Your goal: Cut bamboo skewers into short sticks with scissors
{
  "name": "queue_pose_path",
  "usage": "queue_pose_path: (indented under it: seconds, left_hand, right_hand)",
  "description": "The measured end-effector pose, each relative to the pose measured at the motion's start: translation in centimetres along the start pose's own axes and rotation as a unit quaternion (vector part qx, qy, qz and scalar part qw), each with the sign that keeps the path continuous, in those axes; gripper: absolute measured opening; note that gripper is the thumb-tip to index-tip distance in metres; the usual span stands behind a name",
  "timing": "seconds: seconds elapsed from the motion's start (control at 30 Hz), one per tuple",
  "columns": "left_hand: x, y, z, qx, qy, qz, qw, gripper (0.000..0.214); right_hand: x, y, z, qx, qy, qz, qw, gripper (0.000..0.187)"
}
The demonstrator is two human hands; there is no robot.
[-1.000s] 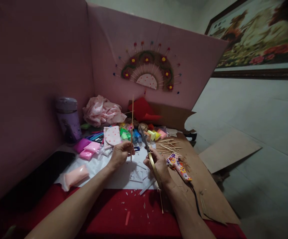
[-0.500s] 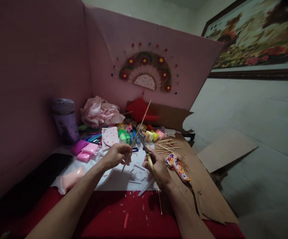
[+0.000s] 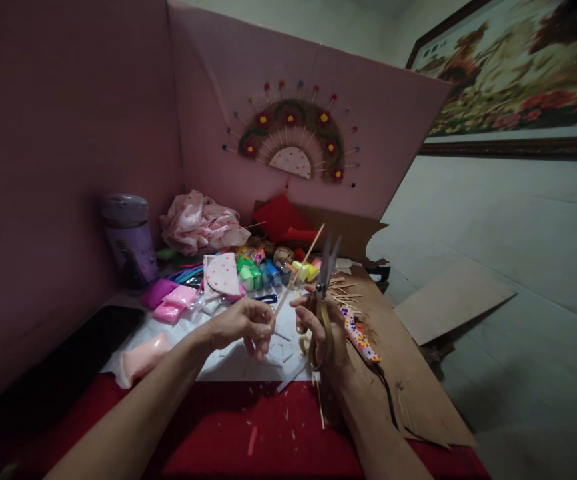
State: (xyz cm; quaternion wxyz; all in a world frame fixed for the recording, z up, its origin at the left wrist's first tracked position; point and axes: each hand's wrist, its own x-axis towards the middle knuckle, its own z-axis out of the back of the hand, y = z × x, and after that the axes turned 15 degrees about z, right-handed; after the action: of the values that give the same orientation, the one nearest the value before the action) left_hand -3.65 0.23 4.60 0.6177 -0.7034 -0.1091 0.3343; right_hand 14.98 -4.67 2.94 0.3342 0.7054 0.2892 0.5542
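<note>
Between the fingertips of my left hand [image 3: 248, 327] is a thin wooden skewer [image 3: 299, 270], slanting up and to the right. My right hand [image 3: 326, 330] has its fingers through the handles of a pair of scissors [image 3: 327, 270] with gold-coloured grips. The blades point upward, slightly parted and blurred, a little to the right of the skewer and apart from it. Below my hands, white scraps and clear strips lie on a white sheet [image 3: 228, 363]. Behind my right hand is a pile of wooden sticks [image 3: 346, 292], partly hidden.
A flower-patterned glue gun [image 3: 361, 337] lies on the cardboard [image 3: 408, 373] at right. Coloured clay packets [image 3: 256, 273], a dotted fabric piece [image 3: 222, 272] and crumpled fabric [image 3: 201, 223] sit behind. A purple tumbler [image 3: 128, 240] stands left. A half-round decoration [image 3: 291, 120] hangs on the pink panel.
The scissors have swung away from the skewer, to the right and upright. The skewer has lowered and tilted further right in my left hand.
</note>
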Motion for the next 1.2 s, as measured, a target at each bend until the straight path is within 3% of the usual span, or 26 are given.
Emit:
queue_pose_path:
  seconds: [0.23, 0.5, 0.57, 0.7, 0.83, 1.03, 1.2]
  left_hand:
    - [1.6, 1.2, -2.2, -0.012, 0.091, 0.021, 0.996, 0.026]
    - [1.7, 1.4, -2.9, -0.042, 0.107, 0.027, 0.993, 0.026]
    - [1.8, 1.1, -3.7, -0.075, 0.077, 0.006, 0.994, 0.029]
    - [2.4, 0.5, -5.6, -0.156, -0.060, -0.039, 0.985, 0.034]
    - [2.8, 0.0, -6.3, -0.180, -0.118, -0.045, 0.975, 0.037]
    - [1.2, -1.9, -4.4, -0.170, -0.214, -0.082, 0.958, 0.034]
    - [-0.5, -3.2, -2.0, -0.154, -0.313, -0.139, 0.927, 0.029]
  right_hand:
    - [0.0, 0.4, -0.2, 0.088, -0.087, -0.059, 0.991, 0.037]
    - [0.3, 0.2, 0.1, 0.079, -0.123, -0.067, 0.987, 0.034]
    - [0.2, 0.2, 0.1, 0.069, -0.132, -0.070, 0.986, 0.033]
    - [0.0, 0.0, -0.2, 0.061, -0.128, -0.070, 0.987, 0.038]
    - [-0.2, 0.0, -0.7, 0.043, -0.095, -0.065, 0.992, 0.046]
    - [-0.3, 0.2, -0.6, 0.044, -0.065, -0.013, 0.997, 0.052]
    - [0.2, 0.6, -0.1, 0.032, 0.007, -0.015, 0.999, 0.052]
